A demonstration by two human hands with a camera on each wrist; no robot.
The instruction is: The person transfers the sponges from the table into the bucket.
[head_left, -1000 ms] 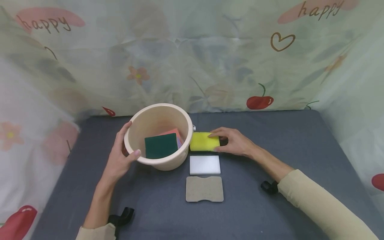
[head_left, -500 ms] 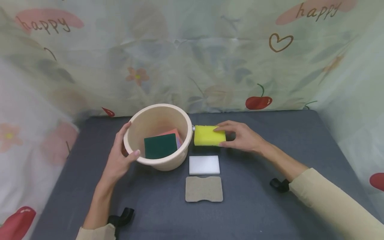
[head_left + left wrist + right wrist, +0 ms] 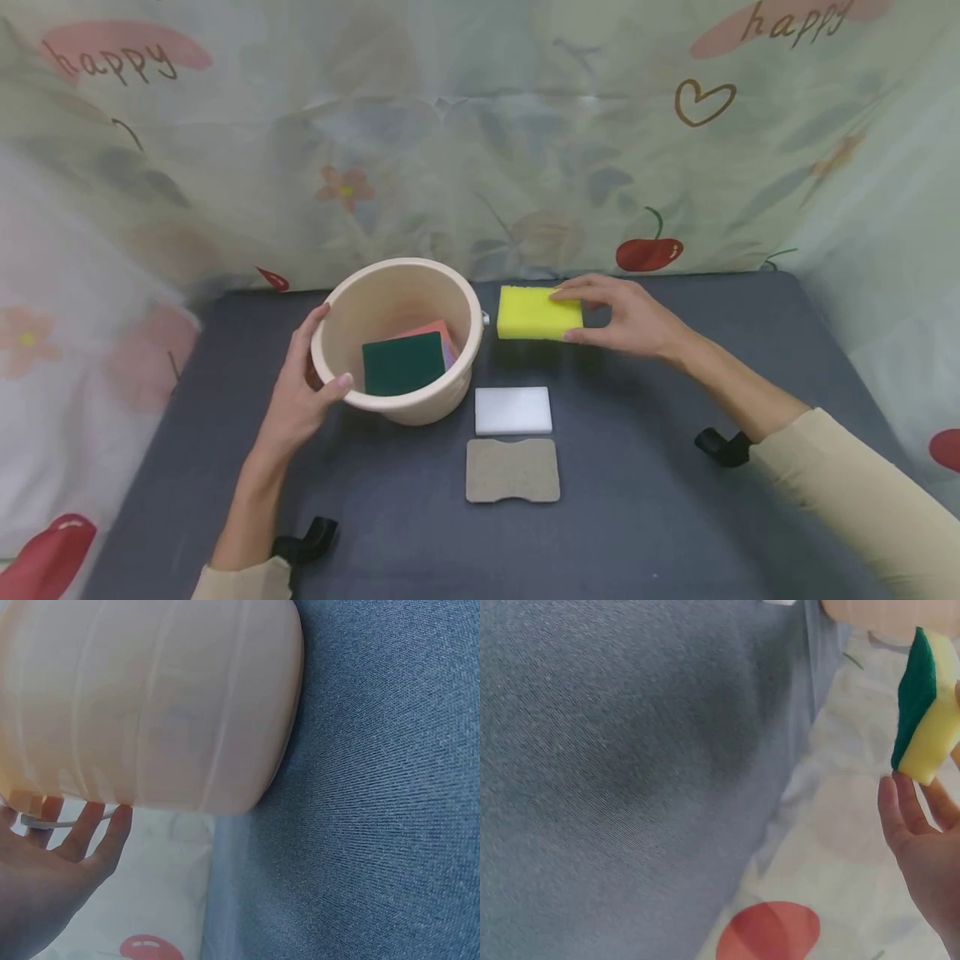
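My left hand (image 3: 297, 398) grips the cream bucket (image 3: 420, 410) at its left side, thumb over the rim and fingers along the outer wall. In the left wrist view, the fingers (image 3: 110, 844) press against the bucket's side near its thin handle. Inside lie a dark green scouring pad (image 3: 403, 364) and a coral-coloured piece (image 3: 435, 328) partly hidden behind it. My right hand (image 3: 630, 321) pinches a yellow sponge (image 3: 538, 312) by its right end, right of the bucket. The right wrist view shows the sponge's green scouring layer (image 3: 916, 697) underneath, raised above the table.
On the dark grey table (image 3: 390, 525), a white sponge block (image 3: 513, 410) lies right of the bucket. A grey-beige pad (image 3: 512, 471) with notched long edges lies just nearer to me. A printed curtain (image 3: 450, 167) hangs along the back and sides.
My right hand has lifted the yellow sponge from beside the bucket, moving it up, back and to the right. The left hand and the bucket stay in place.
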